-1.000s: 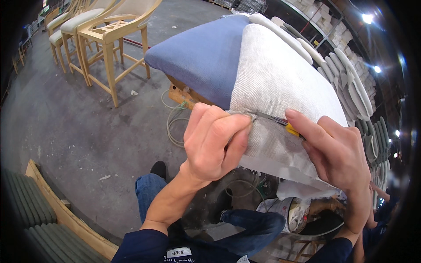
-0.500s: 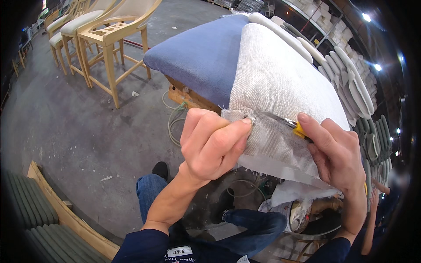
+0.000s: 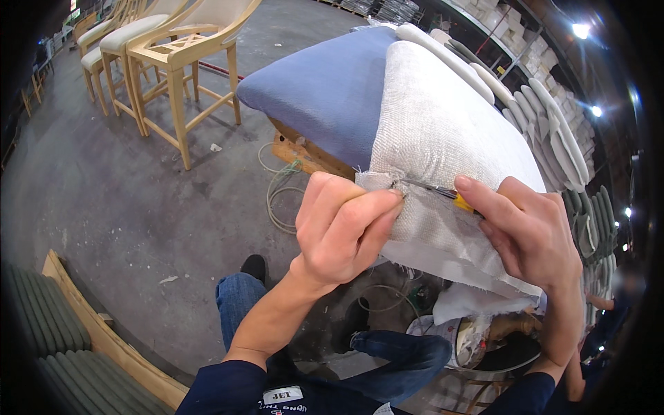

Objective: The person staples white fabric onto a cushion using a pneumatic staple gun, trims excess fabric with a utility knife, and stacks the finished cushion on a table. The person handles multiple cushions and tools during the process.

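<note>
A seat cushion in white woven fabric [image 3: 443,117] lies in front of me, stacked beside a blue cushion [image 3: 332,83]. My left hand [image 3: 342,228] pinches the loose white fabric edge at the cushion's near corner. My right hand [image 3: 529,232] holds a thin metal tool with a yellow handle [image 3: 443,192]; its tip points left and touches the fabric just beside my left fingertips. Loose white cloth hangs below the cushion's front edge.
Wooden bar chairs [image 3: 173,55] stand at the upper left on a concrete floor. A green ribbed cushion with wood trim [image 3: 55,339] lies at the lower left. A stack of white chair parts [image 3: 553,131] runs along the right. Coiled hose [image 3: 277,187] lies under the wooden bench.
My right hand has slid the tool's tip leftward along the fabric edge toward my left fingers. My left hand keeps its pinch on the cloth.
</note>
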`<move>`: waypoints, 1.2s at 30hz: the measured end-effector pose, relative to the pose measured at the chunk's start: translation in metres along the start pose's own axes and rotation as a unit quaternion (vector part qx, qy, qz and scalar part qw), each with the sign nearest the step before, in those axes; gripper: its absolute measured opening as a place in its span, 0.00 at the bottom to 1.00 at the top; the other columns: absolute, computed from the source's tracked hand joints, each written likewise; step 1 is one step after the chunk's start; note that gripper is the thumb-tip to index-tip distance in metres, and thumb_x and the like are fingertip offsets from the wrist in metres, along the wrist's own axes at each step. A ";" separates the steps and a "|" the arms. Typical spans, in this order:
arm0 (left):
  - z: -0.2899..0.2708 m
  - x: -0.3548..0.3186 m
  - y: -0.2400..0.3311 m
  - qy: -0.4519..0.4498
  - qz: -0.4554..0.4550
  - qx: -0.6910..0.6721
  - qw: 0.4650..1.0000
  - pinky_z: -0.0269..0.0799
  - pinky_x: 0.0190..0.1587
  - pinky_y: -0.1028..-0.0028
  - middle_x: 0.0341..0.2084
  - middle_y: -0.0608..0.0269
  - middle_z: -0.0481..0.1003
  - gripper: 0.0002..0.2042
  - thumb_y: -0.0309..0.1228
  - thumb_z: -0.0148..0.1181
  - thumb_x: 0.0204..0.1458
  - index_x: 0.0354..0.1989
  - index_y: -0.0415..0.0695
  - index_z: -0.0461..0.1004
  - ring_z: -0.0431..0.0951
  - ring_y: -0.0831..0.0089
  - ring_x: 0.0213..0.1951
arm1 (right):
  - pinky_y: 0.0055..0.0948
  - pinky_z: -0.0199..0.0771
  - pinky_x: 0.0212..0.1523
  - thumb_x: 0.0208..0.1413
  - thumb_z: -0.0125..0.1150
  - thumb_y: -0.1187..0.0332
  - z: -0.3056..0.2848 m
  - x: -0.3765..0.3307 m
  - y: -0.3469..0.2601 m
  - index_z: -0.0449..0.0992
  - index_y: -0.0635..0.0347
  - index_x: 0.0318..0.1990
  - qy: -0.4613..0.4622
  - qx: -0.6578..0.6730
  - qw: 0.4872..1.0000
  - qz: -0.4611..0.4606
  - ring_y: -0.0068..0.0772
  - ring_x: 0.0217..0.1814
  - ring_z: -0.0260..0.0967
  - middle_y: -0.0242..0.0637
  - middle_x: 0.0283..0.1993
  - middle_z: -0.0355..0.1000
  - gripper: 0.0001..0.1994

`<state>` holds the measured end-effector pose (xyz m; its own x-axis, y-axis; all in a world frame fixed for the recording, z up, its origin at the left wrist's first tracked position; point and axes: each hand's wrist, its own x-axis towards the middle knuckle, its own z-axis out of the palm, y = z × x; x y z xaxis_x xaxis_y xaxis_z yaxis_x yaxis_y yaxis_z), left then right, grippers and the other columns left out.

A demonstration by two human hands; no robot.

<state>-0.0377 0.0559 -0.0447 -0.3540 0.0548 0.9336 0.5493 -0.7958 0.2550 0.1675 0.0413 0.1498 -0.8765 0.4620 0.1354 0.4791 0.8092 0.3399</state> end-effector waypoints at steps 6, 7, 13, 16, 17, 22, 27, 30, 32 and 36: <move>0.001 -0.001 0.000 0.006 -0.004 -0.005 1.000 0.68 0.31 0.68 0.29 0.64 0.76 0.15 0.18 0.75 0.43 0.41 0.41 0.82 0.72 0.65 0.29 | 0.34 0.59 0.23 0.52 0.68 0.76 0.000 0.003 -0.002 0.77 0.46 0.68 0.009 -0.001 1.000 -0.009 0.31 0.21 0.60 0.32 0.25 0.63 0.33; 0.001 -0.001 0.000 0.006 -0.007 -0.007 1.000 0.68 0.31 0.68 0.29 0.64 0.76 0.15 0.18 0.75 0.43 0.41 0.41 0.82 0.72 0.65 0.29 | 0.34 0.59 0.22 0.52 0.68 0.76 -0.001 0.004 -0.003 0.77 0.45 0.68 0.008 -0.003 1.000 -0.005 0.30 0.21 0.60 0.31 0.25 0.63 0.33; 0.001 -0.004 0.007 0.005 -0.030 -0.007 1.000 0.67 0.30 0.68 0.29 0.63 0.76 0.14 0.18 0.75 0.44 0.41 0.41 0.82 0.72 0.65 0.29 | 0.33 0.59 0.22 0.53 0.68 0.75 0.001 0.000 -0.007 0.77 0.44 0.68 0.001 -0.032 0.999 0.009 0.28 0.21 0.59 0.29 0.24 0.62 0.32; 0.000 -0.006 0.005 0.002 -0.033 -0.014 0.999 0.67 0.30 0.67 0.29 0.64 0.76 0.13 0.19 0.74 0.45 0.41 0.41 0.82 0.72 0.65 0.29 | 0.33 0.59 0.22 0.54 0.68 0.75 0.005 -0.002 -0.005 0.77 0.43 0.68 0.010 -0.027 0.999 0.015 0.28 0.21 0.59 0.29 0.25 0.62 0.31; 0.000 -0.005 0.006 0.000 -0.033 -0.017 0.999 0.67 0.30 0.67 0.29 0.64 0.76 0.13 0.19 0.74 0.46 0.41 0.41 0.82 0.72 0.65 0.29 | 0.33 0.59 0.22 0.54 0.68 0.75 0.004 -0.002 -0.005 0.77 0.43 0.68 0.009 -0.026 0.999 0.019 0.28 0.21 0.59 0.29 0.25 0.62 0.31; 0.002 -0.003 0.011 -0.009 -0.021 -0.021 1.000 0.67 0.31 0.67 0.29 0.63 0.76 0.12 0.19 0.73 0.47 0.41 0.41 0.82 0.71 0.64 0.29 | 0.34 0.59 0.22 0.54 0.68 0.76 -0.002 0.003 -0.007 0.77 0.44 0.68 -0.014 -0.042 0.999 0.006 0.29 0.22 0.60 0.30 0.25 0.63 0.31; -0.002 0.000 0.014 -0.037 -0.052 -0.001 0.998 0.66 0.31 0.70 0.28 0.62 0.73 0.13 0.16 0.72 0.49 0.43 0.40 0.80 0.70 0.69 0.29 | 0.36 0.61 0.23 0.52 0.67 0.78 -0.007 -0.006 -0.001 0.77 0.45 0.68 0.006 -0.011 1.000 0.016 0.32 0.23 0.63 0.32 0.26 0.66 0.33; -0.013 0.011 0.026 -0.078 -0.109 0.029 0.991 0.65 0.30 0.70 0.26 0.63 0.71 0.14 0.16 0.72 0.47 0.42 0.39 0.80 0.68 0.70 0.27 | 0.37 0.62 0.23 0.50 0.68 0.78 -0.018 -0.008 -0.013 0.77 0.46 0.68 0.007 -0.023 0.999 0.045 0.34 0.22 0.64 0.34 0.26 0.67 0.34; -0.016 0.013 0.029 -0.100 -0.134 0.047 0.985 0.64 0.29 0.68 0.25 0.62 0.70 0.14 0.16 0.72 0.46 0.43 0.39 0.80 0.68 0.68 0.26 | 0.38 0.62 0.23 0.49 0.68 0.78 -0.024 -0.006 -0.029 0.77 0.46 0.68 -0.019 -0.041 0.997 0.067 0.35 0.21 0.64 0.34 0.26 0.66 0.34; -0.017 0.010 0.026 -0.103 -0.103 0.033 0.989 0.65 0.29 0.65 0.25 0.62 0.69 0.16 0.18 0.72 0.43 0.43 0.39 0.81 0.69 0.63 0.27 | 0.39 0.62 0.23 0.48 0.68 0.79 -0.031 -0.004 -0.044 0.78 0.45 0.67 -0.036 -0.077 0.992 0.090 0.35 0.19 0.62 0.35 0.24 0.64 0.35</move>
<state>-0.0396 0.0256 -0.0335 -0.3058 0.3386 0.8899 0.5324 -0.7141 0.4547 0.1483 -0.0077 0.1634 -0.7689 0.6233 0.1423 0.6099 0.6485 0.4555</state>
